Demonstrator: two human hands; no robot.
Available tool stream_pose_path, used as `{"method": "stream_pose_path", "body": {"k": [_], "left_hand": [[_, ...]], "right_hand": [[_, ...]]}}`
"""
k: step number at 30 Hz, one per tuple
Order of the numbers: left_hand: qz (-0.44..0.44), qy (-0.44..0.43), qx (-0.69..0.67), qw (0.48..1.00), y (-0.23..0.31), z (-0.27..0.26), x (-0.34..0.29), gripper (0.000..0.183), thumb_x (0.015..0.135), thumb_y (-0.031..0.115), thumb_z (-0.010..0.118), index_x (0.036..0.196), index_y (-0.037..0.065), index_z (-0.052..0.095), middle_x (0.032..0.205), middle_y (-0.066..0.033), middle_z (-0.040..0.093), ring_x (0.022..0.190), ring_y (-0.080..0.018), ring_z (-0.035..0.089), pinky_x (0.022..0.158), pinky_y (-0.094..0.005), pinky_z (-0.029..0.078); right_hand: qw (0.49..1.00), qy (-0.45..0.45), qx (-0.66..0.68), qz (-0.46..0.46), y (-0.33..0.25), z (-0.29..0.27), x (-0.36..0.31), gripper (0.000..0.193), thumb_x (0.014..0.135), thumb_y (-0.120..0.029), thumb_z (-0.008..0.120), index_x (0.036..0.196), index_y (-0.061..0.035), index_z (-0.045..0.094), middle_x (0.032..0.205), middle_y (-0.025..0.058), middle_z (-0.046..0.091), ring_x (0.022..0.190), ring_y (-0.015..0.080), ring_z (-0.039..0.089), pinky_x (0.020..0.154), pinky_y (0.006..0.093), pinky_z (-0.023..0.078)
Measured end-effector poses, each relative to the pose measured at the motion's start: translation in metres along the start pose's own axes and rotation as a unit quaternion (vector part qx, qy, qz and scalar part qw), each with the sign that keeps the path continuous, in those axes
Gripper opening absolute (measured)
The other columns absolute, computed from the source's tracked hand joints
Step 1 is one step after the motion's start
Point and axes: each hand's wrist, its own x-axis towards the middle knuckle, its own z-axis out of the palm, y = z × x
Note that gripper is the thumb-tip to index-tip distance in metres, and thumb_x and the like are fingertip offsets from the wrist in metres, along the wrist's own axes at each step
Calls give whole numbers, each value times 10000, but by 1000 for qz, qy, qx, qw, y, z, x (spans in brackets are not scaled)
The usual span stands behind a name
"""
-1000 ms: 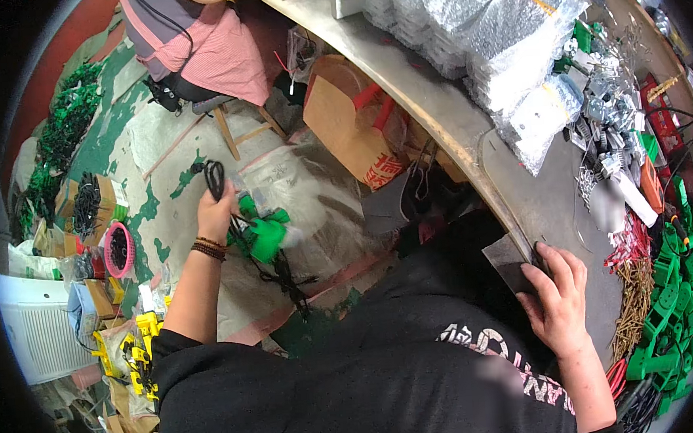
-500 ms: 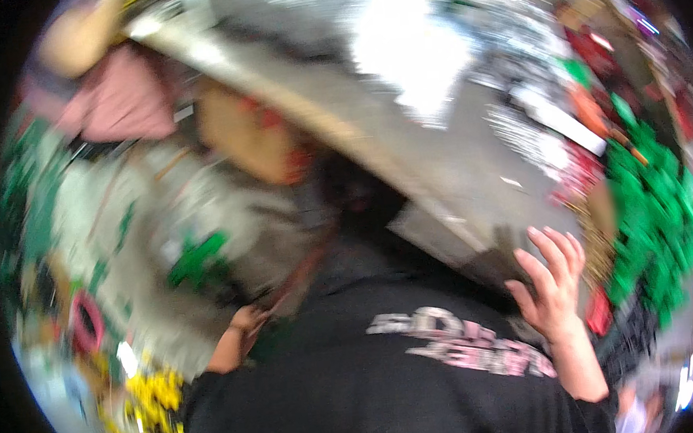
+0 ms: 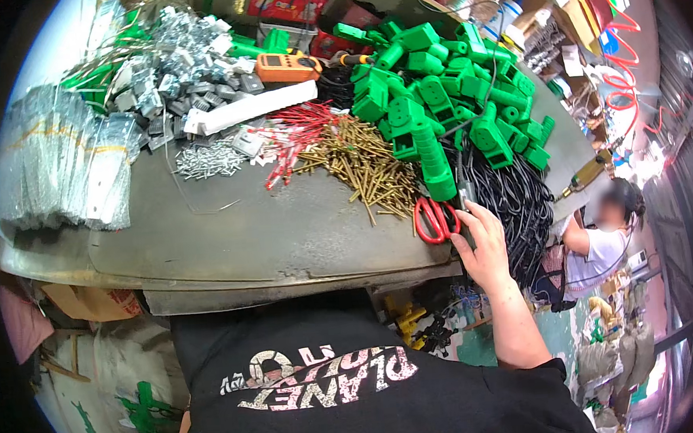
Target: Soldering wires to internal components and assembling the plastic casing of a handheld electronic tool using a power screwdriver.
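Note:
At the table's front right, my right hand reaches over the edge with thumb and fingers apart. Its thumb is beside the red-handled scissors, and its fingertips are at a dark, narrow object whose kind I cannot make out. Black cables lie in a bundle just right of the hand. A heap of green plastic housings rises beyond it, and brass-coloured pins spread to its left. Of my left arm only a sliver shows at the lower left; the left hand is out of sight.
Clear plastic strips, metal parts, silver screws, red wires, a white bar and an orange meter lie on the grey table. Another person sits at the right beside a screwdriver.
The view has swung round to the table and become sharp. My right hand has come from above the table's edge to beside the scissors; my left hand has left the view.

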Motion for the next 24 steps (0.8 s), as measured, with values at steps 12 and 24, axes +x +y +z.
{"method": "stream_pose_path", "body": {"k": [12, 24], "left_hand": [[13, 61, 29, 998, 62, -62, 53, 405, 1017, 330, 473, 1254, 48, 641, 1195, -171, 683, 1100, -374, 638, 953, -422, 494], [-42, 16, 26, 999, 38, -33, 121, 398, 1003, 322, 487, 1245, 50, 649, 1209, -186, 680, 1109, -391, 635, 965, -434, 491]], "right_hand": [[913, -164, 207, -310, -89, 54, 71, 696, 822, -504, 713, 1427, -222, 518, 1551, 106, 402, 1421, 327, 374, 1178, 526, 261], [878, -272, 188, -345, -84, 63, 78, 702, 847, -175, 573, 1519, -279, 399, 1606, 64, 330, 1454, 302, 339, 1192, 497, 273]]}}
